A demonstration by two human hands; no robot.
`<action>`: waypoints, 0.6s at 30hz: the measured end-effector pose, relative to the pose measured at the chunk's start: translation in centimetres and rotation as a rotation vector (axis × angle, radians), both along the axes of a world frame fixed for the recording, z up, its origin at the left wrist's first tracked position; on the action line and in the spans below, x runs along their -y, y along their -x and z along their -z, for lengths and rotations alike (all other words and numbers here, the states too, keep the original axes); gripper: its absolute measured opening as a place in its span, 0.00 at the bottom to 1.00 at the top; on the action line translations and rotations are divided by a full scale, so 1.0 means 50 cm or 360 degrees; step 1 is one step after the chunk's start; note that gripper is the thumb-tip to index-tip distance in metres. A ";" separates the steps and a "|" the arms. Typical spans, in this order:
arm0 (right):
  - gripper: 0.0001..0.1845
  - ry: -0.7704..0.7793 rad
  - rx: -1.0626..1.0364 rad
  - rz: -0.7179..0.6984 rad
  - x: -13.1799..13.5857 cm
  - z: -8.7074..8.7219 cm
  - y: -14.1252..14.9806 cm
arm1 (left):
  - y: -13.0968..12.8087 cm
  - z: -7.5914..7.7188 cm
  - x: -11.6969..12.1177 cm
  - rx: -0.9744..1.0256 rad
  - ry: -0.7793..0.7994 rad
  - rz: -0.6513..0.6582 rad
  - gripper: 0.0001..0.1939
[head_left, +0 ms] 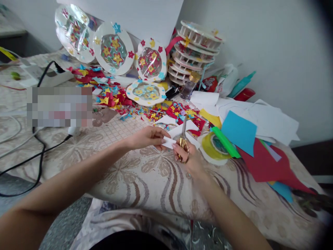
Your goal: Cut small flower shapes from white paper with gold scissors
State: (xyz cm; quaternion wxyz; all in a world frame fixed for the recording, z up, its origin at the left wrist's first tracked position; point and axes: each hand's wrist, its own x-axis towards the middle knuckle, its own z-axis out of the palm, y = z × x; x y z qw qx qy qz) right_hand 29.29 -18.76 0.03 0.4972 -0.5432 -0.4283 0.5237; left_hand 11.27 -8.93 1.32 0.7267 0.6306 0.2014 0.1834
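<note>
Between my two hands is a small white strip of paper [169,142]. My left hand [151,137] pinches its left end between thumb and fingers. The gold-handled scissors [183,141] are in my right hand [187,155], with fingers through the loops and the blades pointing up and away from me. The right fingertips also touch the right end of the strip. Just beyond my hands lie cut white paper pieces [166,120] and a pile of red, yellow and blue scraps [182,113].
Flower-decorated round frames [113,48] lean at the back beside a stack of white tiered rings [197,41]. To the right are yellow tape [208,144], a green marker [225,142], blue paper [239,131] and red paper [265,163]. Black cables [41,152] run along the left.
</note>
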 end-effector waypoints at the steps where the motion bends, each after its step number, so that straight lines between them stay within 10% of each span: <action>1: 0.15 -0.0027 -0.0006 0.0023 0.000 0.000 0.000 | 0.001 -0.003 -0.002 -0.0031 0.0014 -0.0059 0.13; 8: 0.24 -0.0030 -0.0055 -0.0049 0.002 0.001 -0.004 | 0.017 -0.025 -0.033 -0.0001 0.0329 -0.0788 0.05; 18: 0.26 0.0004 0.0587 -0.0515 0.028 -0.006 0.007 | 0.008 -0.029 -0.020 0.0182 0.0566 -0.0810 0.06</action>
